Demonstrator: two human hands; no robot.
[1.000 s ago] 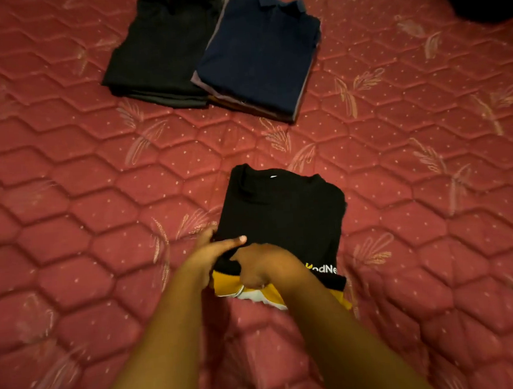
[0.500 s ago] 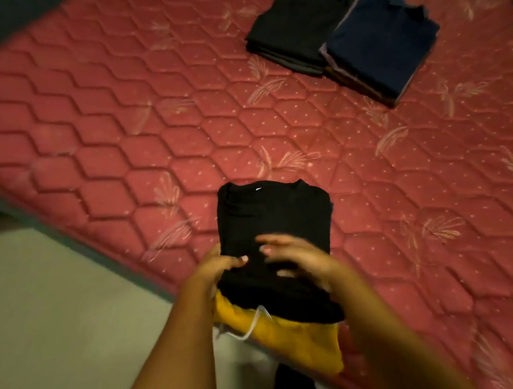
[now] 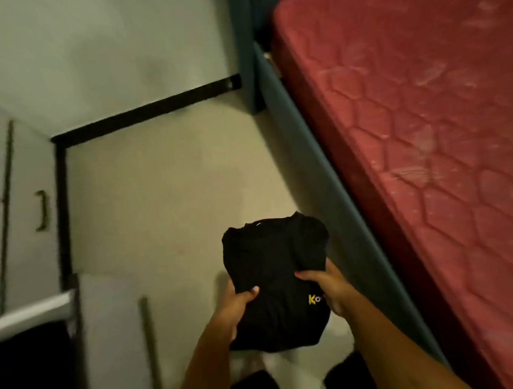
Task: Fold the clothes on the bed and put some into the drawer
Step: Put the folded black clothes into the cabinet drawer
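A folded black shirt with yellow lettering hangs in the air over the floor, to the left of the bed. My left hand grips its left edge, thumb on top. Its right edge sits in my right hand, next to the lettering. The yellow garment seen earlier under it is hidden. At the lower left stands an open drawer with a pale front rim and a dark inside.
The red quilted mattress on a blue-grey bed frame fills the right side. A pale cabinet door with a dark handle stands at the left. Beige floor lies between cabinet and bed, with a black skirting line along the wall.
I have lifted the folded stack off the mattress and turned left, away from the bed. The view now faces the floor, the cabinet and the open drawer; the other folded piles are out of view.
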